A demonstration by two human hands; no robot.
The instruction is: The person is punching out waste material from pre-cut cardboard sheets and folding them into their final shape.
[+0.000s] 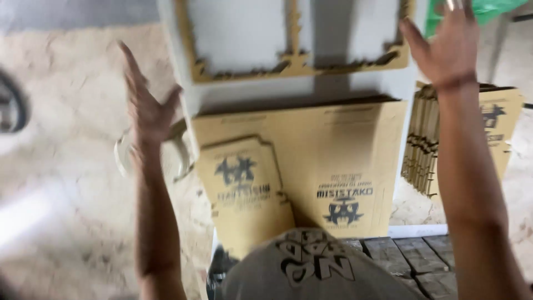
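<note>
nearest the camera, a grey printed shirt point(316, 266) fills the bottom edge, and just to its right sits a dark ridged block surface point(411, 258). both forearms rise from there. the left hand point(145, 108) is up over the pale sandy floor point(72, 166), fingers spread wide, palm turned inward, gripping nothing. the right hand point(447, 47) is lifted higher, near the top edge, open as well with the thumb out, nothing in it; the fingertips run out of view.

between the arms lies the work: a small flat brown cardboard piece point(244, 191) with a dark printed emblem rests tilted on top of a large flat cardboard sheet point(344, 161), overlapping its lower left corner. neither hand touches them. beside the left wrist, a pale roundish thing point(125, 158) lies on the floor, too blurred to name.

to the right, behind the right forearm, a stack of flat cardboard pieces point(422, 147) stands on edge. further off, a white board point(300, 83) carries a leftover cardboard frame with ragged cut-outs point(291, 61). far top right, a scrap of green sheeting point(491, 10).
</note>
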